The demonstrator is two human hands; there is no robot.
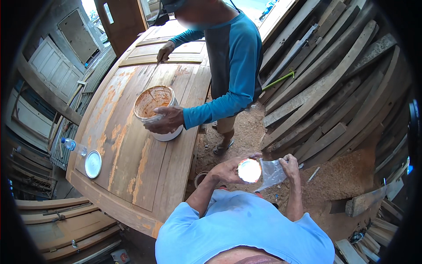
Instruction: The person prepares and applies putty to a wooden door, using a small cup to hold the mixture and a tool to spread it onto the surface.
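My left hand (227,170) is closed around a small round can (249,170) whose top glares white, so its details are lost. Beside it, my right hand (289,167) pinches the upper edge of a clear plastic bag (272,173). The bag hangs between my hands, close against the can. On the left, across a large wooden door panel (176,163) with orange filler patches, a co-worker's hand (166,119) steadies a white bucket (169,133) smeared inside with orange-brown paste. Their other hand (165,51) grips a thin tool, perhaps a scraper, on the panel.
A white round lid (93,164) and a clear plastic bottle (74,146) lie on the panel's left side. Stacked timber planks (325,83) line the right. Wood scraps (369,240) lie at lower right. The co-worker (235,61) stands beyond the panel's right edge.
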